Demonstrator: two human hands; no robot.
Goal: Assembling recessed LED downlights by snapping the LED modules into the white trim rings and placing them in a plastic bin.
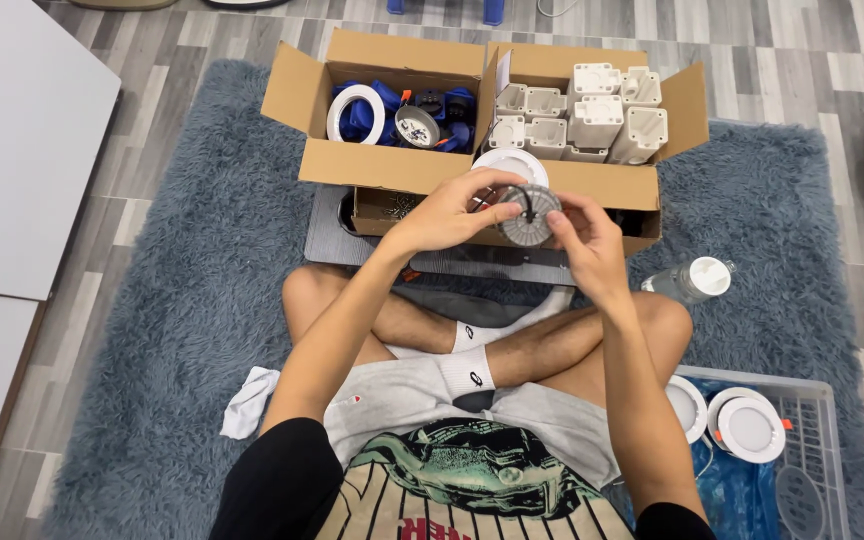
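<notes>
I hold a round grey finned disc [529,216] up in front of me, over my crossed legs and just near the boxes. My left hand [449,212] grips its left rim, fingers curled over the top; my right hand [584,240] pinches the right rim between thumb and fingertips. A thin black wire loops off its face, I think, though it is small here. It looks stiff and light, probably metal, with ridges that give grip, so the rim is the place to hold, not the wire. Far left, a box [302,90] holds blue parts and a white ring [355,113]; far right, white housings [592,115]. A bottle [692,280] lies right.
</notes>
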